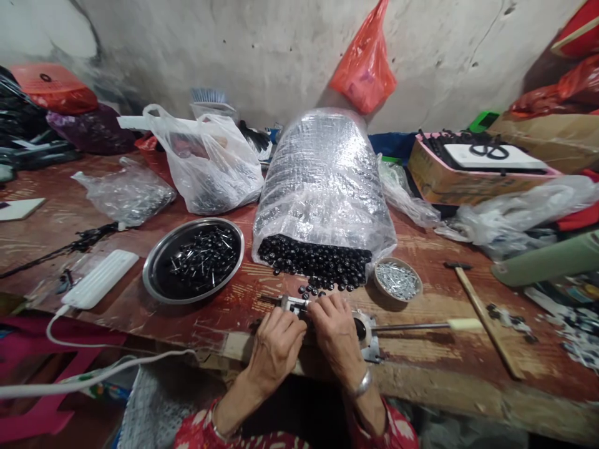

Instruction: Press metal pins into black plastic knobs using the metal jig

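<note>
Both hands are at a metal fixture (294, 304) on the front edge of the table. My left hand (277, 340) has its fingers curled down at the fixture's left part; what they pinch is hidden. Close beside it, my right hand (333, 330) is also closed, fingertips bent down and covered from view. A rod with a pale handle (464, 324) sticks out to the right of the fixture. Just behind the hands, small round black pieces (322, 265) spill from a large clear plastic bag (322, 168). A small bowl (397, 299) of silvery screws or nails (397, 279) stands to the right.
To the left stands a round metal dish (154, 290) with black pieces and metal pins. A white power strip (100, 279) lies farther left, its cable hanging over the edge. On the right are a hammer (486, 321), a green roll (547, 259) and a cardboard box (449, 178).
</note>
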A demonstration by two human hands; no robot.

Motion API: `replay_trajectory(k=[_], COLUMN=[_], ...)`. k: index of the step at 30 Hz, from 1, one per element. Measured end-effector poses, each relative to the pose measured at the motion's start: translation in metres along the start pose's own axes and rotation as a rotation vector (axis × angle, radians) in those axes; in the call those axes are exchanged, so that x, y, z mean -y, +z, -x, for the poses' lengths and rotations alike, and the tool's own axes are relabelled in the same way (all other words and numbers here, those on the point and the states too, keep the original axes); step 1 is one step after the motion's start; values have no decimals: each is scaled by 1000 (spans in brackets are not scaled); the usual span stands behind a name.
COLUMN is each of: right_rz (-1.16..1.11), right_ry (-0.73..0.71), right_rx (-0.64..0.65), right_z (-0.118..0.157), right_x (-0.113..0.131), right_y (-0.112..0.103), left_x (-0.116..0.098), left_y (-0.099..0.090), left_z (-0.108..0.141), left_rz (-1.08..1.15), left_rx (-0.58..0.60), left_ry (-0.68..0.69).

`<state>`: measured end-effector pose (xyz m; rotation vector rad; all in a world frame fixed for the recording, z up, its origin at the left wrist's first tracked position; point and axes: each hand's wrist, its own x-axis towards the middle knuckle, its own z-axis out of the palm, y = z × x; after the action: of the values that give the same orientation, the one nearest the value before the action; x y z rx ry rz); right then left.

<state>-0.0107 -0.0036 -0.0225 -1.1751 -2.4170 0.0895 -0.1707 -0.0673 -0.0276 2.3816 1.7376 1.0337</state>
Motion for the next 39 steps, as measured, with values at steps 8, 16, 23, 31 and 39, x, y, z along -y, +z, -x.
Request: replay_trajectory(k=[8, 16, 23, 31, 39], right_rz=[-149, -261, -178, -206, -240], right_ry=[-3, 139, 181, 262, 358], right_rx=[-62, -281, -386, -382, -431], right_z=[6, 48, 90, 128, 168], right_x=[-9, -38, -59, -47, -35], right_y=[-10, -35, -44, -38, -24], left_x=[0, 0, 0, 7, 12], left_y=[-1, -4, -3, -5, -29], left_z=[0, -1, -4, -7, 35], left_rz=[55, 114, 95, 100, 194], left_rx=[45, 42, 34, 51, 15], left_ry=[-27, -56, -66, -38, -37])
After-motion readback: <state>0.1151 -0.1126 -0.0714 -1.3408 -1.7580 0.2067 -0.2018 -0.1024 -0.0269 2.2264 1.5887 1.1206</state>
